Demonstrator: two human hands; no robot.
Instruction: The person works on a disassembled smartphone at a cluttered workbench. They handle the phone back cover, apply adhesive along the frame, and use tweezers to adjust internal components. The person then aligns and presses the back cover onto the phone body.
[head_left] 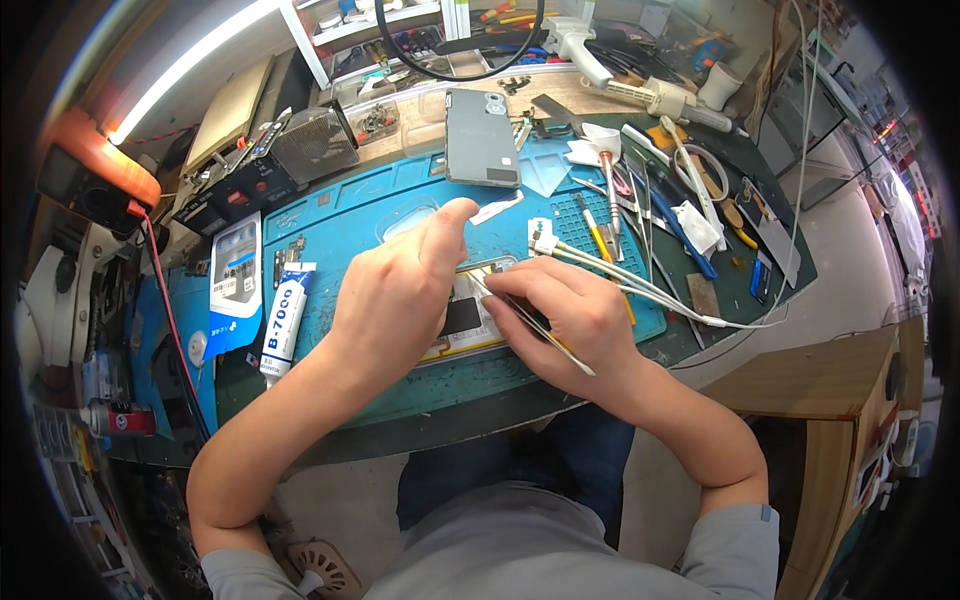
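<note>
My right hand (pixel 570 310) is closed round thin tweezers (pixel 560 345); their tips reach toward the top of an opened phone (pixel 462 318). Inside the phone I see a dark rectangle, pale metal and a yellow strip along the lower edge. It lies on a blue work mat (pixel 360 395), between both hands. Against the phone's left side rests my left hand (pixel 400 285), curled, back toward me, one digit pointing up and away. What its fingers hold is hidden behind the hand. Beyond my hands lies a dark grey phone back cover (pixel 482 140) with a camera cutout.
A white and blue glue tube (pixel 287 322) lies left of my forearm, near a white package (pixel 236 265). Farther left stands an orange multimeter (pixel 95 175). White cables (pixel 640 283) run to the right, past screwdrivers, pliers and a blue pen-like tool (pixel 683 235).
</note>
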